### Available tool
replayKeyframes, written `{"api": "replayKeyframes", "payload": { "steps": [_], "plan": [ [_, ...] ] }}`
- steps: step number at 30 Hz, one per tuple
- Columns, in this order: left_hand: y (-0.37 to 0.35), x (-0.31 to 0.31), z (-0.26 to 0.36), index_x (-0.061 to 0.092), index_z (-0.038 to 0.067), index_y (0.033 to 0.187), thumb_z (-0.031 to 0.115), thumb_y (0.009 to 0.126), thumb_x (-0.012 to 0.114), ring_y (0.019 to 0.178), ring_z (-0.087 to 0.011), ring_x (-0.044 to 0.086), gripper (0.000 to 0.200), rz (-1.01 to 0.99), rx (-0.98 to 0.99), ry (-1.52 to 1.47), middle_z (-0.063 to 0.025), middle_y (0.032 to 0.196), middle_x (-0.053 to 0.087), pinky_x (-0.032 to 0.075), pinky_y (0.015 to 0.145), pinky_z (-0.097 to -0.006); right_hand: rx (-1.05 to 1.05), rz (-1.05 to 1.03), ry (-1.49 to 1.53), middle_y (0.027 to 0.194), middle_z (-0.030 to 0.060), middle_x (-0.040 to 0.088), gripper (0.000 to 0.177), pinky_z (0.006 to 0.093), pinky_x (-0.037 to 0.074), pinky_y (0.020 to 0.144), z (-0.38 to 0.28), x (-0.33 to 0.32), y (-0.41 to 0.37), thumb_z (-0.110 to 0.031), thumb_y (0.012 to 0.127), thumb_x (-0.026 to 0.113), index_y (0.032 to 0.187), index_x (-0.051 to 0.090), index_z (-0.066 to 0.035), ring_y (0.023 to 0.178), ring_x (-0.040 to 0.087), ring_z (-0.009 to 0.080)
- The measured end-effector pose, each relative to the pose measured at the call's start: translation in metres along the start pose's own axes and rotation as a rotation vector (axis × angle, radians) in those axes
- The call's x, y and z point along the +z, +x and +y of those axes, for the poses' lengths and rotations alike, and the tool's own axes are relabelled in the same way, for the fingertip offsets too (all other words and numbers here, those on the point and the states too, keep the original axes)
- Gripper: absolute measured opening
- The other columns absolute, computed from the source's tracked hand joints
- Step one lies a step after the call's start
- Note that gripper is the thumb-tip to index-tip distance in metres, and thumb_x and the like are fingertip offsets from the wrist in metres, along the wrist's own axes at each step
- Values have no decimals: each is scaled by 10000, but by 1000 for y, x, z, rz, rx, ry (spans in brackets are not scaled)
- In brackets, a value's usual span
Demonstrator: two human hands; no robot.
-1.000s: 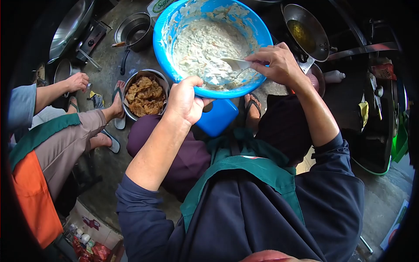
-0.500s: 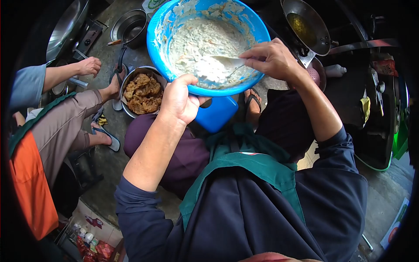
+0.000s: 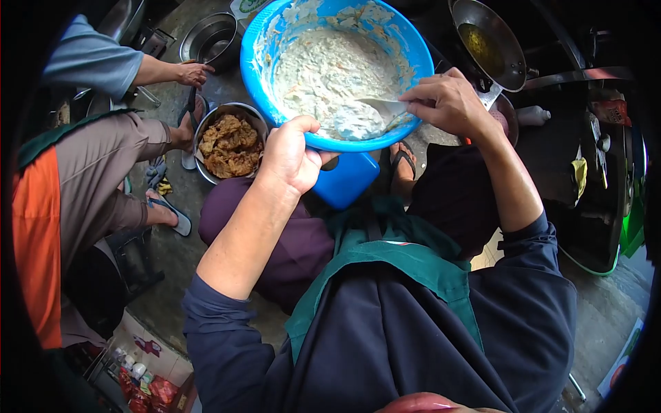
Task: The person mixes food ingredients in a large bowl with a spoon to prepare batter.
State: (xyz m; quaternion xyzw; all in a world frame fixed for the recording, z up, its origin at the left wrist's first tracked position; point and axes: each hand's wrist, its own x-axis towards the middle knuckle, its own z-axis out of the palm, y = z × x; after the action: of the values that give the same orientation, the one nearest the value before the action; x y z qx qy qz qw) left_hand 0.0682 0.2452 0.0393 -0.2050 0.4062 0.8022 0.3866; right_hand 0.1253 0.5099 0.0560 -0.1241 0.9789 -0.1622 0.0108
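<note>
My left hand [image 3: 290,153] grips the near rim of a large blue basin [image 3: 252,69], its thumb over the edge. Inside lies a thick, pale batter [image 3: 330,65] with small orange and green bits, smeared up the walls. My right hand [image 3: 451,103] pinches the handle of a whitish spoon [image 3: 387,107] at the basin's right side. The spoon's bowl end rests in the batter and is partly covered. Just left of my left hand stands a metal bowl [image 3: 198,157] of brown fried fritters [image 3: 228,146].
A co-worker's hand [image 3: 195,73] reaches toward an empty metal pot [image 3: 208,40] at the upper left. At the upper right sits a frying pan [image 3: 511,69] with yellowish oil. A white bottle [image 3: 533,115] lies beside it. A blue stool [image 3: 346,180] shows under the basin.
The co-worker's arm has stretched rightward to the metal pot, and a utensil at its rim no longer shows. My spoon has shifted slightly in the batter; my grips stay the same.
</note>
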Motion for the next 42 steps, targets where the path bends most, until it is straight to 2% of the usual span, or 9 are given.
{"api": "replayKeyframes", "payload": {
  "steps": [3, 9, 12, 17, 24, 25, 32, 39, 42],
  "plan": [
    [-3, 4, 5, 362, -58, 1272, -4, 801, 425, 1065, -348, 552, 478, -1, -78, 36, -217, 1209, 501, 493, 864, -525, 49, -53, 65, 829, 26, 684, 201, 329, 348, 769, 0, -4, 8, -266, 790, 634, 915, 716, -132, 773, 612, 180],
    [1, 1, 9, 390, -61, 1253, -23, 781, 454, 1029, -356, 580, 478, 15, -133, 49, -225, 1177, 532, 505, 832, -545, 140, -70, -18, 810, 40, 681, 186, 318, 350, 753, -1, -15, 21, -248, 763, 642, 901, 713, -145, 748, 620, 179],
    [-3, -4, 6, 400, -59, 1242, -31, 779, 452, 1004, -354, 595, 467, 20, -150, 70, -217, 1164, 537, 515, 827, -545, 168, -65, -27, 729, 29, 649, 183, 295, 346, 730, -3, -15, 20, -193, 748, 648, 906, 709, -122, 661, 586, 146],
    [2, -11, 3, 407, -57, 1225, -28, 777, 438, 992, -346, 604, 450, 13, -199, 95, -218, 1142, 542, 521, 808, -552, 222, -116, -9, 780, 64, 671, 228, 302, 347, 744, -8, -17, 27, -213, 723, 668, 928, 711, -124, 672, 594, 163],
    [0, -3, 7, 393, -22, 1253, -20, 767, 437, 995, -341, 603, 489, 46, -199, 119, -201, 1157, 533, 530, 784, -546, 198, -100, -27, 757, 49, 662, 205, 304, 331, 724, -11, -22, 31, -202, 722, 676, 908, 714, -123, 652, 581, 153],
    [-1, -5, 6, 393, -16, 1256, -20, 765, 438, 998, -340, 601, 493, 41, -204, 118, -197, 1163, 531, 531, 783, -545, 222, -133, -39, 807, 51, 685, 213, 330, 330, 729, -13, -24, 30, -241, 736, 658, 921, 717, -153, 753, 621, 180],
    [-1, -5, 5, 422, -7, 1244, -18, 764, 446, 995, -336, 598, 480, 60, -205, 122, -187, 1155, 535, 534, 773, -540, 178, -82, -29, 737, 36, 655, 197, 306, 334, 721, -15, -26, 27, -194, 719, 670, 897, 715, -123, 661, 582, 151],
    [-1, -4, 5, 437, 17, 1253, -16, 769, 456, 969, -328, 609, 485, 84, -183, 118, -173, 1138, 551, 528, 781, -545, 144, -48, -29, 737, 17, 671, 180, 331, 347, 721, -10, -27, 28, -220, 708, 668, 867, 721, -154, 725, 624, 168],
    [0, -6, 8, 428, -28, 1246, -25, 788, 448, 1011, -343, 598, 458, 14, -237, 101, -202, 1165, 550, 515, 826, -532, 171, -65, -30, 744, 26, 674, 169, 333, 351, 742, -10, -30, 26, -224, 716, 667, 858, 722, -151, 744, 627, 172]
  ]
}}
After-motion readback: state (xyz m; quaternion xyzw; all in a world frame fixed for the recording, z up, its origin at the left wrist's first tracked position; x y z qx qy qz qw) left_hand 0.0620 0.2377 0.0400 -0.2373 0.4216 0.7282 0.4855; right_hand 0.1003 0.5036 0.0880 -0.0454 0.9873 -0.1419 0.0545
